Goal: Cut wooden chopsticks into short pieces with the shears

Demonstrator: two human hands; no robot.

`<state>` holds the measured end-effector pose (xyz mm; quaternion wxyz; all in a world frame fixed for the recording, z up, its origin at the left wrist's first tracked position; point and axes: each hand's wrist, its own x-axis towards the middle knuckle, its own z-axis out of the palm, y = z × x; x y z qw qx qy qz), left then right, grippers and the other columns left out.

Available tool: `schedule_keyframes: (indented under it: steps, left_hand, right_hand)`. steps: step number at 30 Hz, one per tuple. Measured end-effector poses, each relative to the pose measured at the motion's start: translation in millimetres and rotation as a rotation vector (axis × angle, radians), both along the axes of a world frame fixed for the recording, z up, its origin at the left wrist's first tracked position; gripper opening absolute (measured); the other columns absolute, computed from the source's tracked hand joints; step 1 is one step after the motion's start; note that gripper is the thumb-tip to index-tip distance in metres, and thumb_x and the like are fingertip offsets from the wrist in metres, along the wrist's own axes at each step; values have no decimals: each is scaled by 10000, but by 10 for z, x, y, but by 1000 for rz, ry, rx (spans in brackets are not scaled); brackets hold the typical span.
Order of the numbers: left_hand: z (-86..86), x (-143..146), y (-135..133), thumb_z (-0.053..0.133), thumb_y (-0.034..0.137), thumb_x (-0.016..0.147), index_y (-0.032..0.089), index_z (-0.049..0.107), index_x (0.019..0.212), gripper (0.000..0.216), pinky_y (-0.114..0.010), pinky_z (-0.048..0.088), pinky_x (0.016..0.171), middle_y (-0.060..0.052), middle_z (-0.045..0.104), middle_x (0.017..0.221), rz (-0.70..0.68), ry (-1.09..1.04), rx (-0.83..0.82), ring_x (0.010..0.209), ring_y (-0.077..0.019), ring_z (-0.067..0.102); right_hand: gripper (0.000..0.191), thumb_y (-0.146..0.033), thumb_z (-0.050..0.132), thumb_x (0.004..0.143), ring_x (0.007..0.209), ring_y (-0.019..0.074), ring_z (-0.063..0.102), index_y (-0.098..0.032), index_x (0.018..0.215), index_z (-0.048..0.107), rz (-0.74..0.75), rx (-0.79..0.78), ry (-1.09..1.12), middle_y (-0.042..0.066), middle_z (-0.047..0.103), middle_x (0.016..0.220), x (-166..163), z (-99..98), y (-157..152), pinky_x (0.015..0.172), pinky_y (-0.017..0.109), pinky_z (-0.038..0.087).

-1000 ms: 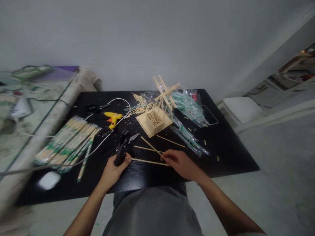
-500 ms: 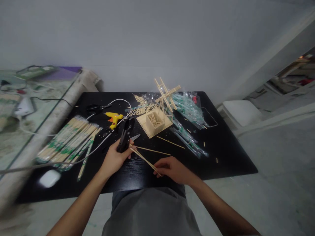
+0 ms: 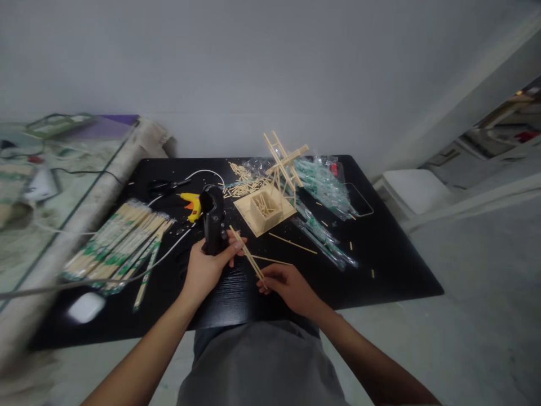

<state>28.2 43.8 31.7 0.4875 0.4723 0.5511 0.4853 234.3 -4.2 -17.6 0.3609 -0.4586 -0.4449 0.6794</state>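
Observation:
My left hand (image 3: 207,266) is closed around black-handled scissors (image 3: 214,217), whose handles point up and away from me; the blades are hidden now. Its thumb and fingertips also pinch the upper end of a pair of thin wooden chopsticks (image 3: 249,257). The lower end of that pair is gripped between the thumb and fingers of my right hand (image 3: 287,286). Just behind my right hand lies another loose chopstick (image 3: 273,260), partly covered. Beyond both hands, a square wooden base (image 3: 258,228) carries a small stick-built box (image 3: 267,214) filled with short cut pieces.
A stick-built frame (image 3: 287,166) rises behind the box. Wrapped chopsticks (image 3: 120,242) lie left on the black table (image 3: 380,265). A yellow glue gun (image 3: 193,207), its white cord, a pile of cut pieces (image 3: 247,185) and plastic wrappers (image 3: 323,183) surround the work.
The scissors have turned upright in my left hand, and their blade no longer shows. The chopstick pair has shifted up and left, with both hands now nearer each other.

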Motion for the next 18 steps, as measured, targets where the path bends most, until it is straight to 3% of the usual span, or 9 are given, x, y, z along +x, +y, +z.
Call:
schedule_keyframes:
  steps: [8,18]
  left_hand:
    - [66,65,90,884,450,690,151,701,872,395,-261,475,521,-20,728,721,30,45,-3,521,-116,559]
    - [47,-89,146,826,408,793,156,677,840,296,-241,473,526,-21,713,692,71,34,42,542,-115,582]
  right_hand:
    - [287,-450,784,839,794,211,743,-191,962,799,41,21,-30,59,808,861,-38,15,-2,798,373,585]
    - [246,-431,719,906,839,228,753,-196,930,785,71,110,-133,56,811,873,74,134,73,789,364,578]
